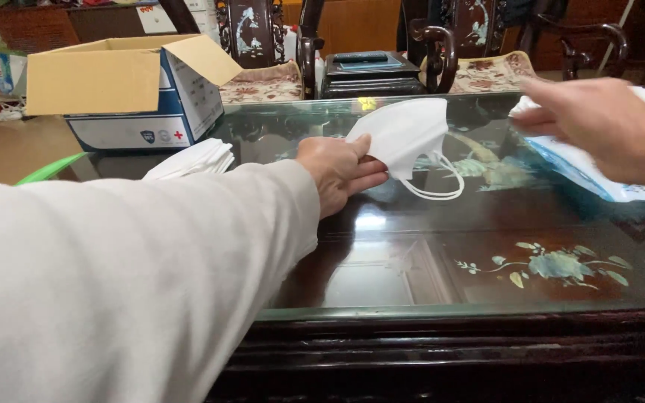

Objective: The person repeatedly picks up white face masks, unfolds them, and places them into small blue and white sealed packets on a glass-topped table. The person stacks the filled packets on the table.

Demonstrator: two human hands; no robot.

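My left hand reaches out over the glass-topped dark wood table and pinches a folded white face mask by its edge; the ear loops hang down to the glass. My right hand hovers at the right with fingers extended, touching a clear plastic bag with blue print that holds white material. A stack of white masks lies on the table left of my left hand.
An open cardboard box with blue and white sides stands at the back left. Carved wooden chairs with floral cushions and a dark box sit behind the table. A green strip shows at the left edge.
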